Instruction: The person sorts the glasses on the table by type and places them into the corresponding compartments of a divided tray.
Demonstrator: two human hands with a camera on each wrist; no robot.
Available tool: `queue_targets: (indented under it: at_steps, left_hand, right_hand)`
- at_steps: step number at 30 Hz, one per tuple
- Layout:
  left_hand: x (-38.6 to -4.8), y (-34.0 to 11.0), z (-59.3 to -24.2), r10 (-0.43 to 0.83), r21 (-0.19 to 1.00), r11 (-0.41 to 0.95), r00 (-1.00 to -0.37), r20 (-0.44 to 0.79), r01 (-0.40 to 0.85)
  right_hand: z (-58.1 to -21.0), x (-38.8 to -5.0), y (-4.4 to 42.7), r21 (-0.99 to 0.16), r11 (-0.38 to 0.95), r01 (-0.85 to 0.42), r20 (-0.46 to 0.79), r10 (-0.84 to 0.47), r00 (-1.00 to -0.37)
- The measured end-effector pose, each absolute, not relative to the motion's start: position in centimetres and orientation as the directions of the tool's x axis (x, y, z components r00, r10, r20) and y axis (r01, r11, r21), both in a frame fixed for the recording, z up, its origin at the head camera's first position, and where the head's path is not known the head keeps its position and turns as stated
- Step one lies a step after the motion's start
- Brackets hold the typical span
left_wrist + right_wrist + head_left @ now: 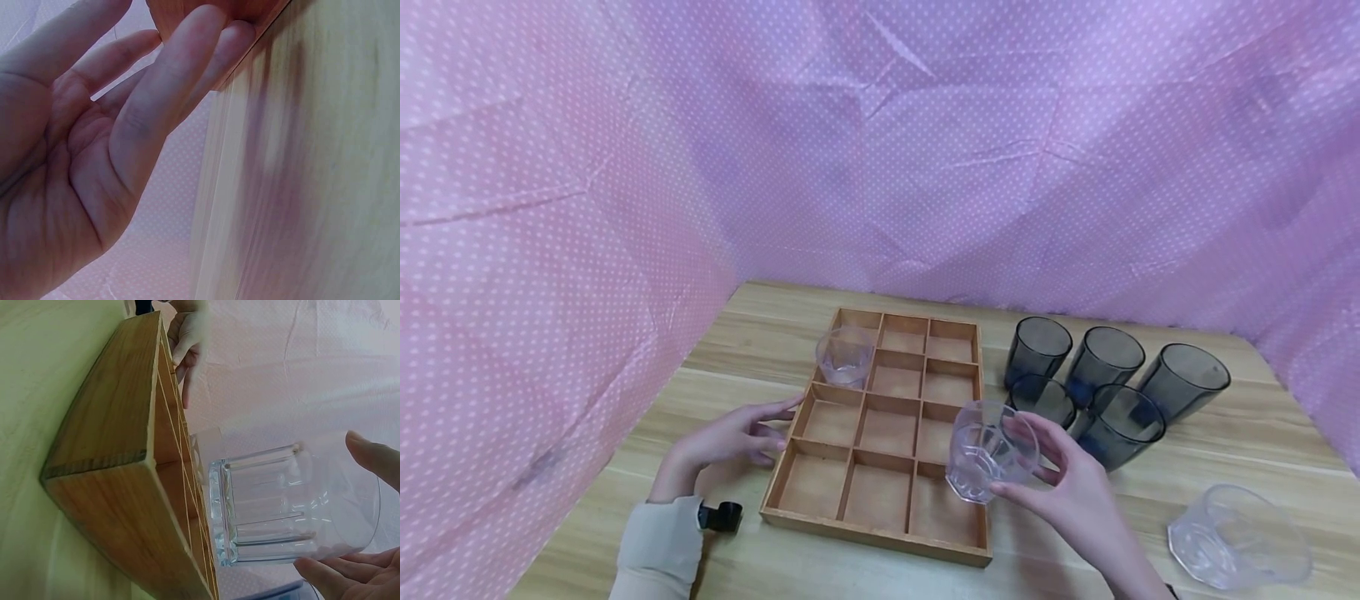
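My right hand (1067,475) holds a clear drinking glass (981,458) between thumb and fingers, slightly tilted, above the right side of a wooden compartment tray (876,536). In the right wrist view, the glass (269,509) has its thick base toward the tray (100,400), and the thumb and fingers lie on opposite sides near the rim. My left hand (737,435) touches the tray's left side with extended fingers. Its palm and spread fingers fill much of the left wrist view. Another clear glass (845,358) stands in a left-column compartment, second row from the back.
Several tall dark-tinted glasses (1037,346) stand grouped right of the tray. A further clear glass (1236,537) is at the front right of the wooden table (737,550). Pink dotted cloth (880,167) hangs behind and at the sides.
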State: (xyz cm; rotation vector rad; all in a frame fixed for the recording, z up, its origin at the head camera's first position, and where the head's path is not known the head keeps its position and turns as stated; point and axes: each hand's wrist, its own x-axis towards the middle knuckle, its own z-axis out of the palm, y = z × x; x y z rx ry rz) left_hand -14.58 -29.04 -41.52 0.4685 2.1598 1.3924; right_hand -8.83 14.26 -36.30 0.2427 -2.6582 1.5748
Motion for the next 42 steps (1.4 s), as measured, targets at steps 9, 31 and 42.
queue_targets:
  at_steps: [9, 31, 42]
  left_hand:
    - [-14.7, -29.0, -41.5, 0.546, 0.911, 0.411, -0.804, -0.234, 0.014]
    - [-14.9, -29.3, -41.2, 0.549, 0.906, 0.423, -0.803, -0.234, 0.025]
    - [-15.1, -29.5, -41.1, 0.551, 0.904, 0.427, -0.801, -0.236, 0.027]
  right_hand:
    - [-35.6, -10.3, 12.5, -0.866, 0.478, -0.147, 0.099, -0.123, -0.987]
    - [-34.6, -14.4, 7.8, -0.881, 0.447, -0.155, 0.076, -0.19, -0.979]
    - [-34.7, -17.1, 5.7, -0.9, 0.425, -0.093, 0.03, -0.152, -0.988]
